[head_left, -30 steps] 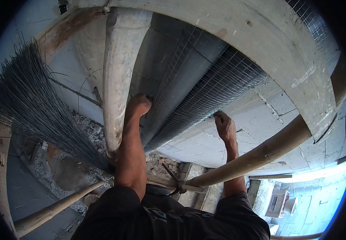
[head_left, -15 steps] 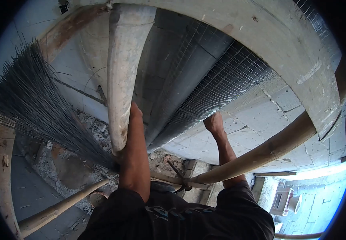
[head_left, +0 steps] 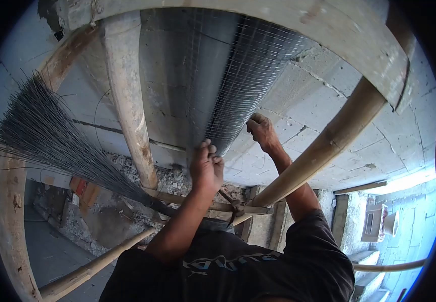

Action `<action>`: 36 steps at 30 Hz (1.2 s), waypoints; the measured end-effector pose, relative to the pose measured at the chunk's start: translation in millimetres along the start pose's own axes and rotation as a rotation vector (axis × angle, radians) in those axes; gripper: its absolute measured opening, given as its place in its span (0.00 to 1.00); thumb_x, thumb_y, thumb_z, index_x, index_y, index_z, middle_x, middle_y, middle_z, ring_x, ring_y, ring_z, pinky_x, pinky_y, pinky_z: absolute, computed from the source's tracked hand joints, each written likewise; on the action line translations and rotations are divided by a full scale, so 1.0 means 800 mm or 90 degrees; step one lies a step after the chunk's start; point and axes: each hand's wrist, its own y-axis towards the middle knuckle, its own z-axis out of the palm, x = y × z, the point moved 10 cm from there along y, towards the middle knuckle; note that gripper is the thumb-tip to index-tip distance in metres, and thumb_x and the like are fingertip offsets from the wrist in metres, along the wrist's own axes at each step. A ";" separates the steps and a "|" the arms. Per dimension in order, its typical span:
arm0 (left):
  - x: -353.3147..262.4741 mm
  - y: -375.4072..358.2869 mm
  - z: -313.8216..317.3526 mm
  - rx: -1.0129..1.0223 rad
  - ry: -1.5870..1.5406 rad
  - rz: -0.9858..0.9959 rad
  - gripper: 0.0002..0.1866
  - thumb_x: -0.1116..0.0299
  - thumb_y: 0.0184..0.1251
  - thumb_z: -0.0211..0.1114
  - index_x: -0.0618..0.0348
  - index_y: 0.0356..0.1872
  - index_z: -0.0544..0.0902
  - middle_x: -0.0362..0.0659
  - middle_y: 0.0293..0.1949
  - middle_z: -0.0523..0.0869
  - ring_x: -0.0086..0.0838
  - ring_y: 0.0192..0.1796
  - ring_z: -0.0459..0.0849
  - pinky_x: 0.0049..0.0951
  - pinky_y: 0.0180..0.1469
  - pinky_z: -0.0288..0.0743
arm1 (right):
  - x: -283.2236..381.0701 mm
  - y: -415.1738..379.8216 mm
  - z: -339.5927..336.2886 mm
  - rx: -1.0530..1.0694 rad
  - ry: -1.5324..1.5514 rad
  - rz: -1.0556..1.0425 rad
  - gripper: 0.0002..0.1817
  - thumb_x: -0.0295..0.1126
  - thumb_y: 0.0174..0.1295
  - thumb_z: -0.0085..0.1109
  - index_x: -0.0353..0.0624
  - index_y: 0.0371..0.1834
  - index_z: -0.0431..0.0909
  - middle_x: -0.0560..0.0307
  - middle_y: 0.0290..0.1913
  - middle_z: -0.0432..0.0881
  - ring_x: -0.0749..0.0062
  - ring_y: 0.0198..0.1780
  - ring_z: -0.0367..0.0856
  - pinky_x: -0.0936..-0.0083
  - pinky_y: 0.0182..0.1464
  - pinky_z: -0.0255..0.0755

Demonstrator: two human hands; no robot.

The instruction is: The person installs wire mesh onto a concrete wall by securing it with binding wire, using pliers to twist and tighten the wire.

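Observation:
A grey pipe [head_left: 213, 55] runs up the wall, with wire mesh [head_left: 258, 65] wrapped along its right side. My left hand [head_left: 207, 166] is at the lower part of the mesh, its fingers curled in close to the wires; what they pinch is too small to make out. Just right of the mesh's edge, my right hand [head_left: 261, 130] is closed, and its fingertips hide whatever is between them. Left of my left arm stands a thick bundle of thin wires [head_left: 61, 136], fanned out at its upper end.
A bamboo pole [head_left: 127, 90] stands left of the pipe, and another [head_left: 328, 141] slants past my right arm. A curved-looking plank [head_left: 298, 15] crosses above. A pincer-like tool [head_left: 235, 206] hangs by a crossbar before my body. Rubble [head_left: 122, 216] lies below.
My left hand has come out from beside the bamboo pole to the mesh's lower part. The view has shifted, and my right hand stays by the mesh's right edge.

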 end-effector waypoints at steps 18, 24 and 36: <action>0.128 -0.017 0.034 -0.030 -0.058 -0.225 0.17 0.48 0.80 0.48 0.46 0.50 0.78 0.31 0.36 0.80 0.23 0.31 0.74 0.31 0.45 0.73 | 0.023 -0.062 -0.012 0.031 -0.116 -0.084 0.31 0.46 0.65 0.62 0.29 0.60 0.76 0.37 0.52 0.84 0.55 0.55 0.83 0.65 0.59 0.74; 0.151 -0.010 0.040 0.083 0.010 -0.353 0.22 0.42 0.78 0.42 0.44 0.42 0.78 0.32 0.32 0.76 0.25 0.34 0.74 0.35 0.43 0.69 | 0.064 -0.078 -0.015 0.028 -0.171 -0.113 0.25 0.46 0.65 0.63 0.33 0.53 0.79 0.40 0.47 0.85 0.53 0.51 0.85 0.64 0.56 0.75; 0.171 -0.020 0.049 0.235 -0.046 -0.490 0.26 0.37 0.74 0.44 0.45 0.37 0.80 0.37 0.34 0.79 0.29 0.41 0.78 0.40 0.46 0.70 | 0.038 -0.058 0.034 0.179 -0.106 -0.096 0.18 0.39 0.66 0.60 0.32 0.46 0.80 0.43 0.41 0.85 0.60 0.44 0.84 0.65 0.50 0.75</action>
